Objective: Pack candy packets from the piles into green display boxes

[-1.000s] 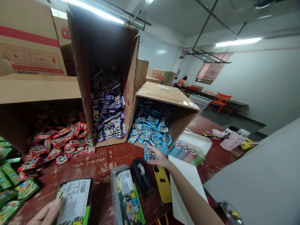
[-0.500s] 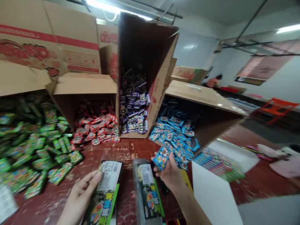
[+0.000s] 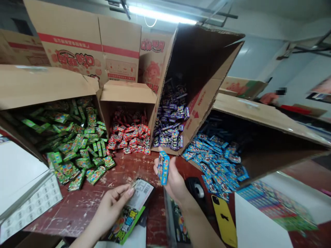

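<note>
My right hand (image 3: 173, 182) is closed on a few small blue packets (image 3: 163, 167), held upright above the red table (image 3: 77, 206). My left hand (image 3: 113, 201) pinches the top of a flat black and green display bag (image 3: 130, 213) lying on the table. A second clear bag with the same print (image 3: 178, 224) lies just right of it, partly under my right forearm. Four tipped cardboard boxes spill packets: green (image 3: 74, 144), red (image 3: 130, 136), purple (image 3: 170, 125) and blue (image 3: 217, 162).
A black tape dispenser (image 3: 198, 189) and a yellow phone (image 3: 224, 218) lie right of my hand. White cartons stand at the left (image 3: 23, 182) and the lower right (image 3: 258, 220). Closed printed cartons (image 3: 85, 51) are stacked behind. A person sits far back right.
My right hand lifted the blue packets from the blue pile and carried them left, turning them upright. The view swung left, showing the green box and the left white carton.
</note>
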{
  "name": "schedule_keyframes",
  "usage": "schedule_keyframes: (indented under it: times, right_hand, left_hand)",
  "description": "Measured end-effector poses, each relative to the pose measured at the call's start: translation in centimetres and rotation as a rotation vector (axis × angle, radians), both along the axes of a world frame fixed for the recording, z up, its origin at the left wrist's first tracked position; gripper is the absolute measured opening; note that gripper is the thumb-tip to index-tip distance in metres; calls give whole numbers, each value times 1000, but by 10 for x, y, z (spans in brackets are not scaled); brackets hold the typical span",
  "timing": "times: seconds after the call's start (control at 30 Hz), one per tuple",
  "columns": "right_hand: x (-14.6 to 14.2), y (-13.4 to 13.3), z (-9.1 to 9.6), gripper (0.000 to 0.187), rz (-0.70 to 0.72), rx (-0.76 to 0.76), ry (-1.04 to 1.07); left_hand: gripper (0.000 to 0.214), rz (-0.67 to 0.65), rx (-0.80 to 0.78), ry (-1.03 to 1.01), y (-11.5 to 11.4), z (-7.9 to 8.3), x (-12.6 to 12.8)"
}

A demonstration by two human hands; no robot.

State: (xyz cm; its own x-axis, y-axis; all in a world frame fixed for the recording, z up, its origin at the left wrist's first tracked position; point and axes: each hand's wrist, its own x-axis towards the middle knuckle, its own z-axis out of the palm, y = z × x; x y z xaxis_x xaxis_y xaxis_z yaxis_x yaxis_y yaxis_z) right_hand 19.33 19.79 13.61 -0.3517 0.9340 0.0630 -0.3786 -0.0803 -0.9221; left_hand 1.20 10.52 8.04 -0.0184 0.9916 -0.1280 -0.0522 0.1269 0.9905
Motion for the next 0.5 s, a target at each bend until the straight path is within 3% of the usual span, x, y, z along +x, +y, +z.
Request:
schedule_keyframes:
  times: [0.13,0.27,0.37,0.5]
  right_hand:
    - [-6,3,-24,37,9,41,-79]
    - [4,3,-41,43,-67,227,-148]
    - [19,1,-44,38,-16,344,-337]
    - [34,-2,-38,20,-63,433,-523]
  left_hand:
    - [33,-58,13,35,-1,3,2]
    - [39,-166,-13,-32,1,8,1]
    - [40,-180,-33,-46,3,5,-2]
    - [38,-194,-45,-66,5,-2,-2]
